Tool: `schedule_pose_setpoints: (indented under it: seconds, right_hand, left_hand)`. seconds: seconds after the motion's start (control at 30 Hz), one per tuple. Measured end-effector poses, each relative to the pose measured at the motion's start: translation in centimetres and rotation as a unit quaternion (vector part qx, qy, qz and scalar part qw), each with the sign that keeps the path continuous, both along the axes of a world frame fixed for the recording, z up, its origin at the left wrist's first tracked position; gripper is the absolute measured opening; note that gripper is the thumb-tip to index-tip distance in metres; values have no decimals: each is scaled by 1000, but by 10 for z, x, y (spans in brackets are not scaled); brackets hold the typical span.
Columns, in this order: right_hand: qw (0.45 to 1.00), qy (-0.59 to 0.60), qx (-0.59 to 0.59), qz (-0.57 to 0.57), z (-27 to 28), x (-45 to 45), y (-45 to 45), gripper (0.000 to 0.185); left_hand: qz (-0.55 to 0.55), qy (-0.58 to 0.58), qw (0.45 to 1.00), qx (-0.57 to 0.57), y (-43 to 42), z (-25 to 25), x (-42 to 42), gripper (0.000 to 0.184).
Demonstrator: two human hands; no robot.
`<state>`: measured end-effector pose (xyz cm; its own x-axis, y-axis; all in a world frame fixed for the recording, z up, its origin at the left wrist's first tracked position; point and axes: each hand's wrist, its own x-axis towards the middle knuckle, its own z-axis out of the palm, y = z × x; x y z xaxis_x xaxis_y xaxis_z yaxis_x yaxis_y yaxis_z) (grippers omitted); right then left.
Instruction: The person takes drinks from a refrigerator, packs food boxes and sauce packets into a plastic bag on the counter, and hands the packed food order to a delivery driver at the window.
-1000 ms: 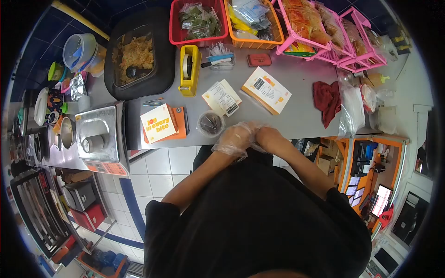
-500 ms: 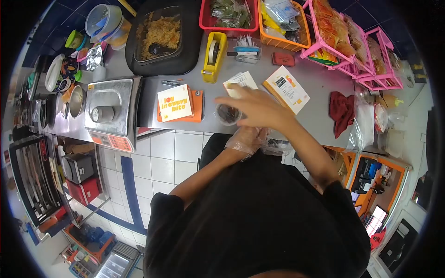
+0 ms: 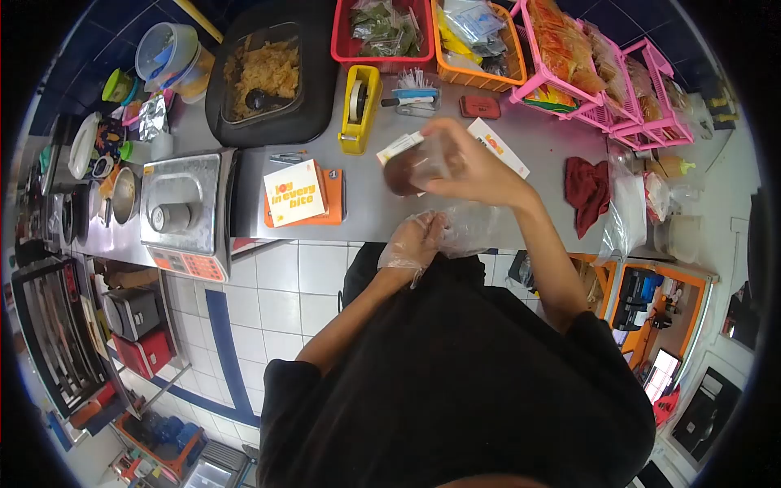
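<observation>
My right hand (image 3: 482,169) is bare and grips a clear plastic tub (image 3: 404,172) with something dark reddish-brown in it. The tub is tipped on its side above the table, and motion smears it a little. At the table's front edge my left hand (image 3: 413,244), in a clear plastic glove, is closed on a clear plastic bag (image 3: 472,228) that spreads out to the right. Behind the tub lies a small white printed card (image 3: 400,148), partly covered. Another printed card (image 3: 503,150) sits beyond my right hand.
A yellow tape dispenser (image 3: 358,114) stands behind a stack of cards (image 3: 294,193). To the left is a scale (image 3: 183,236) with a metal cup on it. Red (image 3: 382,53) and orange (image 3: 480,75) baskets line the back; a dark red cloth (image 3: 586,193) lies at right.
My right hand has lifted the tub off the table and tilted it. My left hand has moved slightly left, and the plastic bag now shows over the table's edge.
</observation>
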<state>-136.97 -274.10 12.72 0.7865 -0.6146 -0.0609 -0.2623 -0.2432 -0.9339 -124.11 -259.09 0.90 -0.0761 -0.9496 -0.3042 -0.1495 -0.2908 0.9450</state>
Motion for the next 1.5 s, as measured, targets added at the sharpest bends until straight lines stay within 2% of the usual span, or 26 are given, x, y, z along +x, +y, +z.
schedule_pose_setpoints:
  seconds: [0.1,0.17,0.2,0.27,0.3,0.37,0.43,0.53,0.6,0.63,0.7,0.77,0.8,0.87,0.9,0.97,1.1,1.13,1.17,1.2,1.23,1.3,1.33,1.37,1.43,1.5]
  right_hand:
    - [992,-68,49,-93,13,-40,23,76]
    - [966,-80,176,-171,0,-60,40,76]
    - [965,-83,176,-177,-12,-70,46,76]
    - [983,37,21,-181,-38,-83,58,73]
    - [982,35,22,-186,-45,-85,64,73]
    - [977,76,49,-195,-52,-87,73,78]
    - [974,124,35,-186,-54,-79,79,79]
    - [963,189,-32,-190,-76,-69,88,82]
    - [954,206,-82,-202,-85,-60,95,85]
    - [946,218,-65,-232,-82,-53,96,86]
    - [936,231,-48,-260,-79,-52,96,87]
    - [961,112,-65,-243,-78,-57,95,82]
    - [961,110,-66,-245,-82,-61,95,82]
    - [904,126,-161,-376,-96,-77,98,64]
    - [903,126,-163,-377,-105,-88,100,64]
    - [873,249,70,-414,-126,-104,108,40]
    - [873,229,83,-423,-142,-105,117,26]
    - [862,265,-22,-431,-130,-99,116,24]
    - [840,297,-127,-436,-117,-92,114,23]
    - [840,295,-126,-439,-104,-85,113,23]
    - [847,255,-137,-445,-90,-79,110,23]
    - [851,213,-149,-456,-87,-73,110,22]
    - [872,109,-38,-476,-92,-71,109,24]
    - [872,3,73,-483,-95,-70,109,26]
    - [865,-44,125,-484,-85,-76,112,25]
    - [856,-88,178,-477,-66,-80,107,24]
  left_hand:
    - [20,41,998,33,-8,-10,4,34]
    - [31,31,999,13,-15,-7,5,34]
    - [46,22,999,-6,-17,-4,6,33]
    - [15,-3,999,39,-24,25,10,34]
    - [-7,-26,996,83,-28,35,11,35]
    - [16,28,996,80,-20,-44,1,36]
    - [40,82,993,78,-21,-45,-1,38]
    - [-54,-43,998,8,-27,-32,0,44]
    - [-84,-219,964,-125,-31,-25,-3,44]
    - [-86,-220,963,-126,-32,-20,-2,44]
    - [-15,-40,999,-1,-29,-9,0,37]
    - [-7,-86,996,12,-28,4,2,36]
    - [2,-133,991,25,-28,7,3,34]
    - [16,-182,983,-19,-21,6,2,30]
    - [34,-227,971,-63,-20,6,1,27]
    - [6,-258,964,-65,-20,20,3,25]
    - [-32,-356,933,-36,-26,40,-3,19]
    - [-32,-357,933,-37,-26,40,-3,19]
    - [-5,-349,929,-119,-26,40,-2,19]
    - [21,-339,919,-201,-27,40,0,19]
    - [17,-341,918,-204,-28,41,0,19]
    - [17,-238,967,-90,-32,43,1,19]
    - [15,-239,966,-95,-33,36,2,19]
    - [21,-173,983,-61,-34,20,4,17]
    - [26,-105,994,-27,-36,24,5,16]
    - [38,34,998,45,-34,35,10,12]
